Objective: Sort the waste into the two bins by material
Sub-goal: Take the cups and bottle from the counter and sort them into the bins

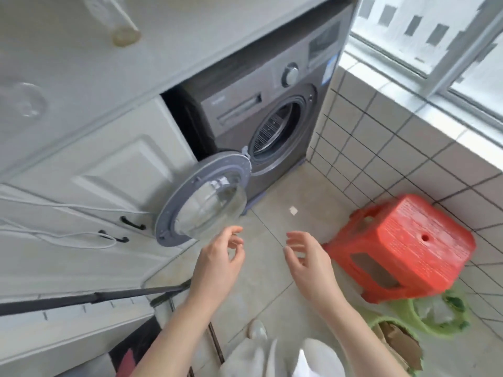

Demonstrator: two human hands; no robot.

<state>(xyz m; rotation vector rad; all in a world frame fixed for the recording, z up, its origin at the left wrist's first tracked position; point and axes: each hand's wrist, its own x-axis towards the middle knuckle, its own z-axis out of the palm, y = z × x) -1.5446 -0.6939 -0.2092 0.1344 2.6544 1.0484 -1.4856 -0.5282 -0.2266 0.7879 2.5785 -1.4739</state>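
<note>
Two green bins stand on the floor at the lower right. The farther green bin (408,318) holds pale crumpled plastic. The nearer green bin (381,321) holds brown cardboard (400,346). My left hand (217,265) and my right hand (307,265) hover side by side above the floor tiles, fingers spread and slightly curled, with nothing in either. Both hands are well to the left of the bins. On the grey counter at the upper left lie a clear plastic bottle (119,20) and a clear plastic cup (23,100).
A grey washing machine (261,104) stands ahead with its round door (204,202) swung open toward my left hand. A red plastic stool (405,246) sits against the tiled wall, just behind the bins. A dark pole (95,297) and white cables (68,208) cross the cabinet at left.
</note>
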